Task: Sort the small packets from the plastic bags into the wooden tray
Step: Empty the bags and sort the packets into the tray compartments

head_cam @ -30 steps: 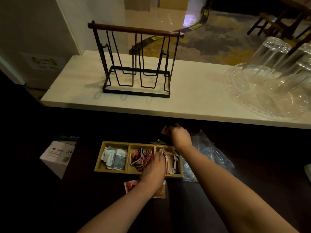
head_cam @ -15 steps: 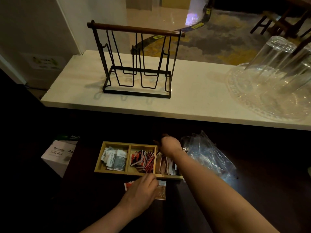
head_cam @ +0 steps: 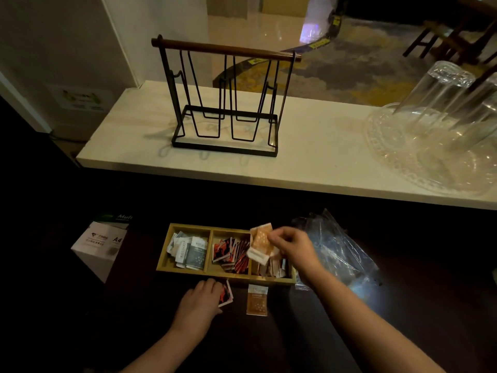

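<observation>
pinching an orange packet [head_cam: 260,242] above the right compartment of the wooden tray [head_cam: 188,271], the right hand [head_cam: 291,247] works beside a clear plastic bag [head_cam: 338,249]; the left hand [head_cam: 200,300] presses its fingers on a red-and-black packet [head_cam: 225,293] on the dark table, another orange packet [head_cam: 257,300] lying just beside

We see open dark tabletop [head_cam: 309,332] before the wooden tray [head_cam: 188,270], a lone orange packet [head_cam: 257,301] lying there, crumpled plastic bag [head_cam: 338,251] crowding its right, paper box [head_cam: 99,246] standing left
</observation>
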